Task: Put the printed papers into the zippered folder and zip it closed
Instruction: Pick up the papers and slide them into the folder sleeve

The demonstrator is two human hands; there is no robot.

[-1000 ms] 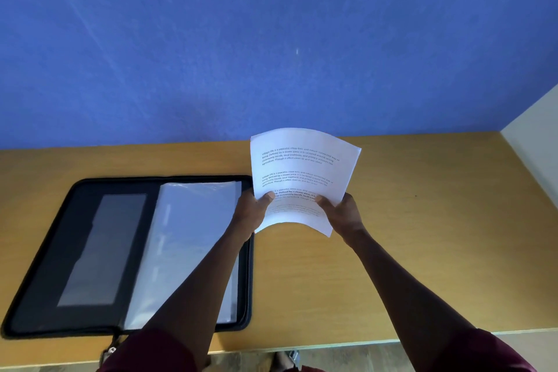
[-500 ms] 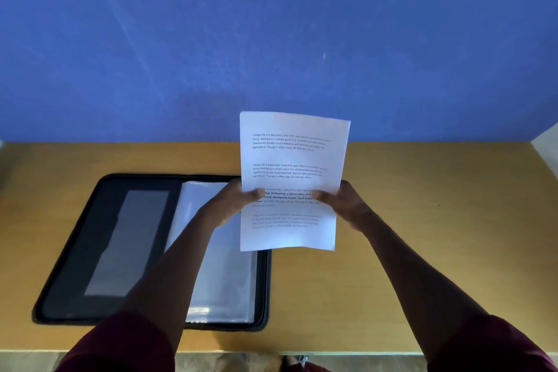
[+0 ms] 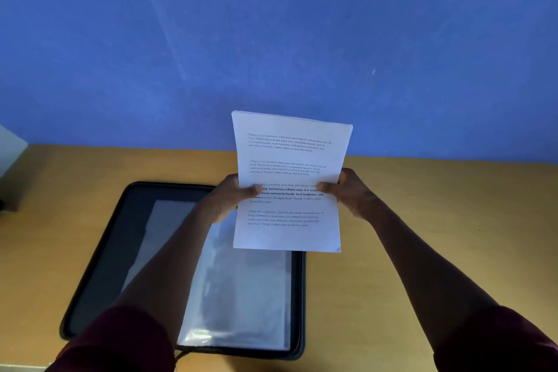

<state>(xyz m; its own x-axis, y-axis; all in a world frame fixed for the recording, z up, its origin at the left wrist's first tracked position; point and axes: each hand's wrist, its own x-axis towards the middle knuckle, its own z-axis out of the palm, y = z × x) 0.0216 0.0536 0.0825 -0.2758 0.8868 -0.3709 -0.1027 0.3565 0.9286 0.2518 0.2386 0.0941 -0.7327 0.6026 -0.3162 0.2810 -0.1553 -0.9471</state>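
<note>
1. Left hand (image 3: 225,198) grips the left edge of the printed papers (image 3: 290,181); thumb lies across the front of the top sheet, other fingers are curled behind & hidden.
2. Right hand (image 3: 350,192) grips the right edge the same way; thumb on the front, fingers behind the stack.
3. Papers are held up off the table, roughly upright w/ the printed side facing the camera (four short text blocks, one partly bold); the stack edges show at the top, so more than one sheet; exact count can't be told.
4. Zippered folder (image 3: 120,251) lies open flat on the wooden table (image 3: 422,235), near & left of the papers; the papers' lower edge hangs above the folder's right half, not touching it as far as can be seen.
5. Folder's right half shows clear plastic sleeves (image 3: 241,296); left half is dark w/ a pale panel; left forearm crosses over the middle.
6. Dark red sleeves (image 3: 120,341) cover both upper arms at the near edge; blue wall (image 3: 271,39) stands at the far side of the table.
</note>
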